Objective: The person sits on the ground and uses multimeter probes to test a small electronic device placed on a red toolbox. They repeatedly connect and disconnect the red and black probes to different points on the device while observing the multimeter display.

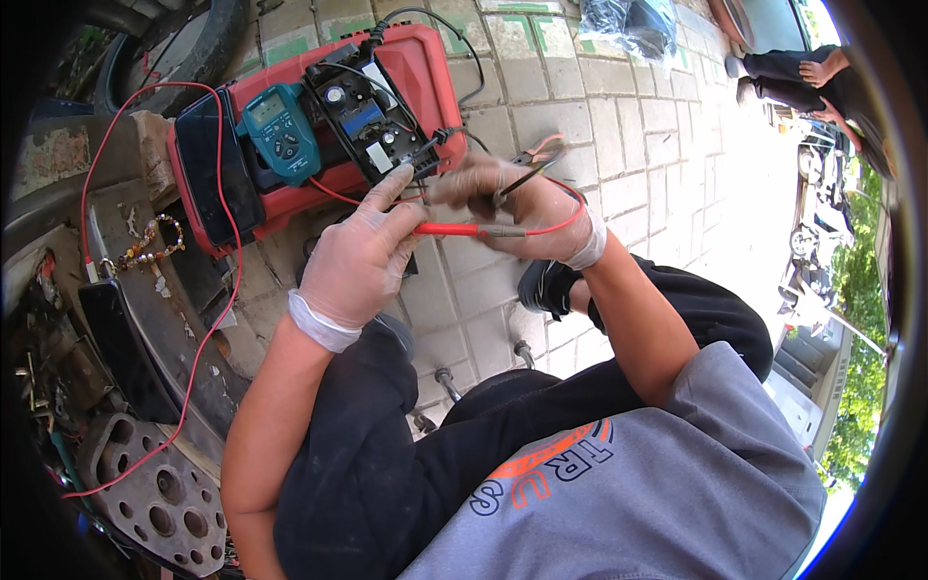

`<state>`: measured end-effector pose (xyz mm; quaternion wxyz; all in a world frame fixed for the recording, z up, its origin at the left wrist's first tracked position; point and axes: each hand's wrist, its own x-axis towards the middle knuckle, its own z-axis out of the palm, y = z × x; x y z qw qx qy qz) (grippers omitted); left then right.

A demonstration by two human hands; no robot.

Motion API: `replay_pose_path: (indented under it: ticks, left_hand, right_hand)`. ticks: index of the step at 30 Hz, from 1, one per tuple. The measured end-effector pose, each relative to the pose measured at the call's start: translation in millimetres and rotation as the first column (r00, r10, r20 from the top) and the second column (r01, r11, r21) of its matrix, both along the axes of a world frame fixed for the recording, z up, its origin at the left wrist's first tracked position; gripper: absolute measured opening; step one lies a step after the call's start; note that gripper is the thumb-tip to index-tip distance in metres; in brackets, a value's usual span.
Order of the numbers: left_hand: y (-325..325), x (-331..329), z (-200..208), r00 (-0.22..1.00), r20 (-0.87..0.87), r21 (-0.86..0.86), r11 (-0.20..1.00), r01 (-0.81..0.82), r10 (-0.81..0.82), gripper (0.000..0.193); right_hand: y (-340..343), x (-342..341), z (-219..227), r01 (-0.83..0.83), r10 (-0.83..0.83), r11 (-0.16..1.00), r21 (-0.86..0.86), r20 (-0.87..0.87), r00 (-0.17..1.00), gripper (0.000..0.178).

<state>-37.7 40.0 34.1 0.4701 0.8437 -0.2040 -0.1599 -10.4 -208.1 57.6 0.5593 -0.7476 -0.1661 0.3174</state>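
Note:
My left hand (356,261), in a thin clear glove, closes on a red test probe (449,230) near the edge of an open circuit board (372,121) in a black housing. Its index finger reaches to the board's near corner. The probe's grey end points right, and its red lead curves round by my right wrist. Also gloved, my right hand (541,208) is partly smeared by motion; its bent fingers hold a thin black rod (522,180) whose kind I cannot make out. Left of the board lies a teal multimeter (278,132) with a lit display.
Board and meter rest on a red tool case (430,82), beside a dark phone (220,169). Pliers (543,151) lie on the paving beyond my right hand. A second phone (126,353) with a red cable, a beaded bracelet (153,244) and a holed metal plate (159,498) are at left.

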Motion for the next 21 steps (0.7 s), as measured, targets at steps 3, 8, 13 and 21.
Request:
replay_pose_path:
  ticks: [3, 8, 13, 21]
  left_hand:
    - [-2, 0, -2, 0.998, 0.064, -0.048, 0.999, -0.021, 0.024, 0.03]
    - [-3, 1, 2, 0.997, -0.061, -0.066, 0.997, -0.045, 0.041, 0.037]
    - [-1, 2, 3, 0.989, -0.143, -0.088, 0.995, -0.053, 0.04, 0.041]
    - [-3, 3, -3, 0.999, -0.031, -0.107, 0.993, -0.042, 0.039, 0.038]
  right_hand:
    - [5, -7, 6, 0.093, -0.035, 0.972, 0.214, -0.259, 0.965, 0.037]
    - [17, -9, 9, 0.395, -0.328, 0.916, 0.071, -0.435, 0.838, 0.021]
    - [21, -6, 10, 0.427, -0.351, 0.902, 0.062, -0.47, 0.81, 0.02]
    - [25, -1, -2, 0.486, -0.31, 0.858, 0.168, -0.585, 0.75, 0.017]
